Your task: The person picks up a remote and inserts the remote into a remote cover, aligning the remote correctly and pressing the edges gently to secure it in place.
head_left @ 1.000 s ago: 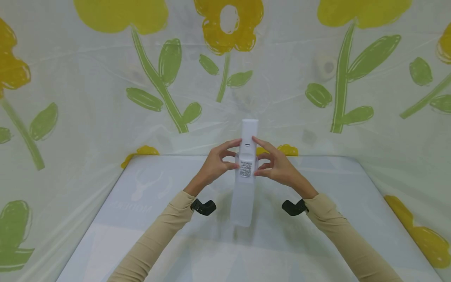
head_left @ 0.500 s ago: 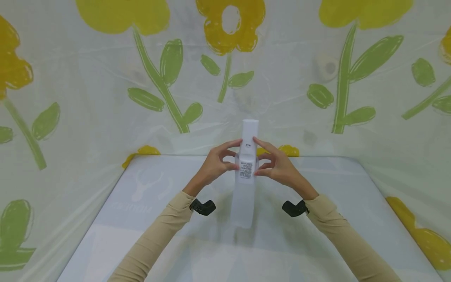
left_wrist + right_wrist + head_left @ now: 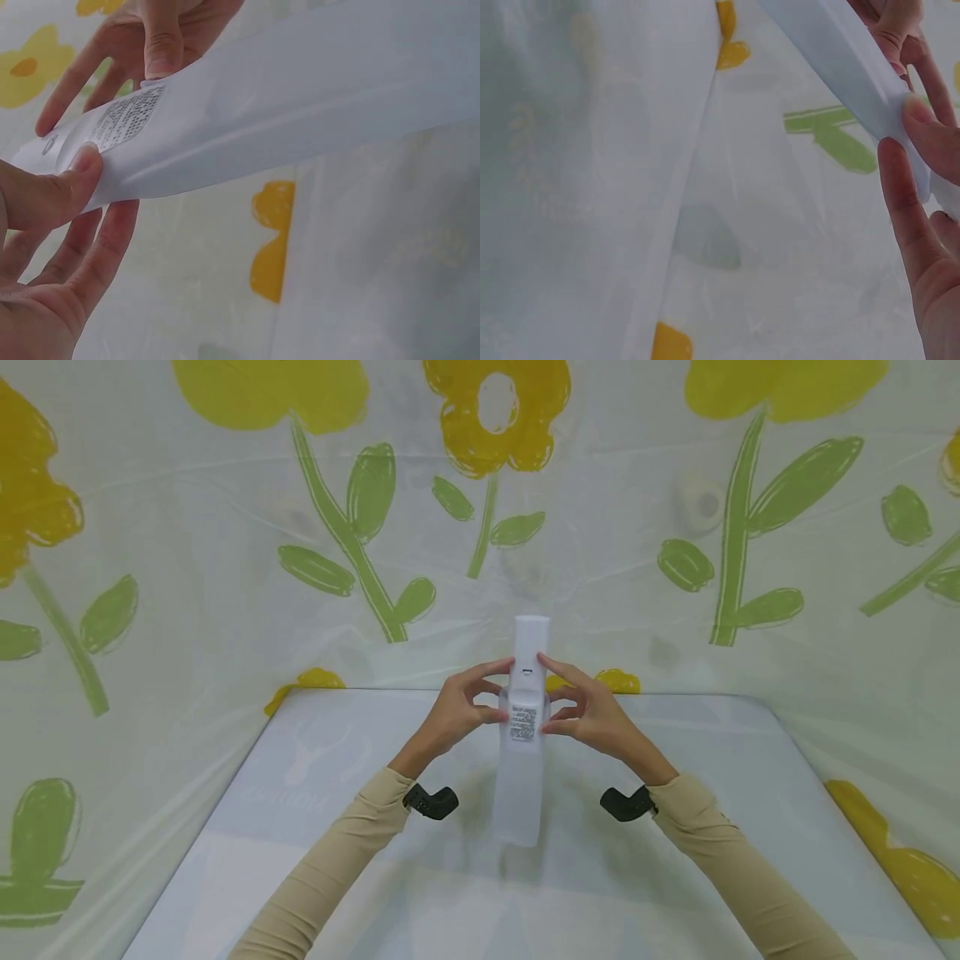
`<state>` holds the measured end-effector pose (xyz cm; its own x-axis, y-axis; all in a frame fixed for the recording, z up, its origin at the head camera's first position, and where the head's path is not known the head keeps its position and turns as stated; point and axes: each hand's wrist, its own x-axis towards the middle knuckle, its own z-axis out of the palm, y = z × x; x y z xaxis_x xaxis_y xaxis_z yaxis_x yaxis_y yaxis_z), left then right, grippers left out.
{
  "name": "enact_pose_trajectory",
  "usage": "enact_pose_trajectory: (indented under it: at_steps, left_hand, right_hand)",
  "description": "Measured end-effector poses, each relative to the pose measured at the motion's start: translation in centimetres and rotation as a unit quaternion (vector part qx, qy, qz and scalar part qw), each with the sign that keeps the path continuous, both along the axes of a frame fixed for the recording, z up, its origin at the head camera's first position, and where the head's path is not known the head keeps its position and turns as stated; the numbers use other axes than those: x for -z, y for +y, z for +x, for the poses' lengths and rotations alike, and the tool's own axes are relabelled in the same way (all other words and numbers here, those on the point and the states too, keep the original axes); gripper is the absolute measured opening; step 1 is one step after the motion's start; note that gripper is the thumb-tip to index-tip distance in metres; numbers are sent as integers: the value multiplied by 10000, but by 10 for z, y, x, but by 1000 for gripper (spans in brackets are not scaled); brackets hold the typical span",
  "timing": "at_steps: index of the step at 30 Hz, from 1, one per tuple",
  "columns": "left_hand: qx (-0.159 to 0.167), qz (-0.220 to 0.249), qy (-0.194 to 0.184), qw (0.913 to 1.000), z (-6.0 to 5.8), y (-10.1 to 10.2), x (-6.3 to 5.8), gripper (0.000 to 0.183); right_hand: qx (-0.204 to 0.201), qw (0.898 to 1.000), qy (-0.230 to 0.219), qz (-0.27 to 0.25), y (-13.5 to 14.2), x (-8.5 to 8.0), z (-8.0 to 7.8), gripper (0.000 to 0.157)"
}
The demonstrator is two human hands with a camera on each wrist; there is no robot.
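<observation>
White device [image 3: 523, 777] pinched by left hand [image 3: 459, 710] and right hand [image 3: 597, 717] from opposite sides, forearms [image 3: 318, 868] angled inward.

White device [image 3: 519, 768], beige sleeves [image 3: 330, 860], yellow-and-green floral backdrop [image 3: 585, 543]

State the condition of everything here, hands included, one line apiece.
Long white device: raised over the flat pale table
Black-printed label: facing the head camera
Left hand: pinching the device
Right hand: pinching the device
Beige fabric sleeves: creased
Black curved wrist pieces: one at each wrist
White flower-print sheet: creased
</observation>
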<state>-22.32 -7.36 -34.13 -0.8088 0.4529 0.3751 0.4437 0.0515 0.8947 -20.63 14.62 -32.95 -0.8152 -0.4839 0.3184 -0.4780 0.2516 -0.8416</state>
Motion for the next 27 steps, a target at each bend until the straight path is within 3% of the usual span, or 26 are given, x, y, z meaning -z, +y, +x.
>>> enact_pose_trajectory:
  at_steps: [2, 10, 17, 27]
  left_hand:
    - [-6, 19, -44, 10000, 0, 1, 0, 64]
    - [-62, 68, -61, 9999, -16, 3, 22, 66]
    - [-19, 124, -110, 9999, -1, 2, 3, 62]
    - [-130, 73, -159, 9998, 0, -1, 3, 61]
  right_hand:
    - [22, 10000, -2, 13, 1, 1, 0, 82]
    - [28, 10000, -15, -20, 3, 2, 0, 81]
    - [44, 10000, 15, -9, 2, 3, -1, 81]
    - [43, 10000, 18, -52, 5, 24, -17, 82]
